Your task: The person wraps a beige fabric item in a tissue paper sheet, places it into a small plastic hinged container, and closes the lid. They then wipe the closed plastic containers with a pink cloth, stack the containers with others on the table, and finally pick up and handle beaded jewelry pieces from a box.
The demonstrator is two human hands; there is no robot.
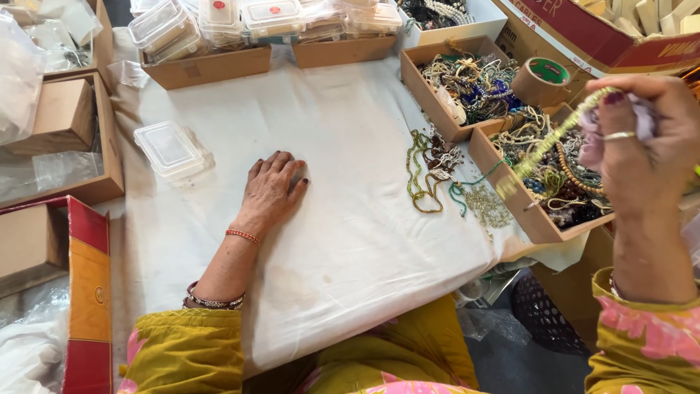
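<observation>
The left hand (pixel 273 186) lies flat, fingers spread, on the white tablecloth (pixel 343 146), holding nothing. The right hand (pixel 645 142) is raised and pinched around a pale green bead strand (pixel 554 138) that hangs over a cardboard tray of necklaces (pixel 536 219). Beyond the left hand sits a clear plastic box (pixel 169 149); farther back, a tape roll (pixel 541 79).

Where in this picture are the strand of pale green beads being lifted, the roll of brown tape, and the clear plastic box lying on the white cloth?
pale green bead strand (pixel 548 141), head view, middle of the hanging strand.
brown tape roll (pixel 532 89), head view, its outer side.
clear plastic box (pixel 169 149), head view, centre of its lid.
</observation>
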